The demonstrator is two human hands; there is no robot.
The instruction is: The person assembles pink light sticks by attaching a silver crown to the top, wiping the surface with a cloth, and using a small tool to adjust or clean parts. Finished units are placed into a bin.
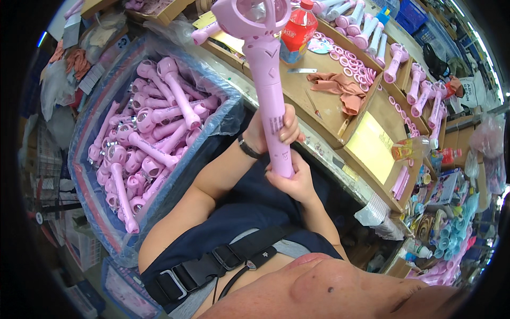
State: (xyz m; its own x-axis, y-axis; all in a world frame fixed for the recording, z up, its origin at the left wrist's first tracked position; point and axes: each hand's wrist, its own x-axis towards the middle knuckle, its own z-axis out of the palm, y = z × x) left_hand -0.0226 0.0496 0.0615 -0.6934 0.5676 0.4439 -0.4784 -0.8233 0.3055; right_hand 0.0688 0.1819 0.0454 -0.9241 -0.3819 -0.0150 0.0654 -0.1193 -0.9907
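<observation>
Pink toy wand [268,80], open-framed round head uppermost, shaft leaning slightly, held in both hands near the front edge of the workbench [329,154]. Bench is the largest thing in view, and places below are taken from it. Left of the bench: blue-lined bin [87,204], heaped with similar pink wands [179,98], lying at all angles, some with clear domed heads. On the bench: cardboard tray [295,87], its compartments open at the top. Left hand [258,132], in front of the bench, curled closed around the lower handle; black wristband [248,148] on that wrist. Right hand [297,181], below it and also in front of the bench, closed around the handle's bottom end, thumb laid across. On the bench, toward its far side, pale-handled wands [366,34] in a cluster. Farther right along the bench, yellow sheet [372,149] lying flat in a compartment. Also on the bench: red-capped bottle [298,32], standing just beside the held wand's head in this view; crumpled orange-brown cloth [348,95]; slim metal strip [302,70]; scattered small pink rings [348,70], many touching or overlapping.
</observation>
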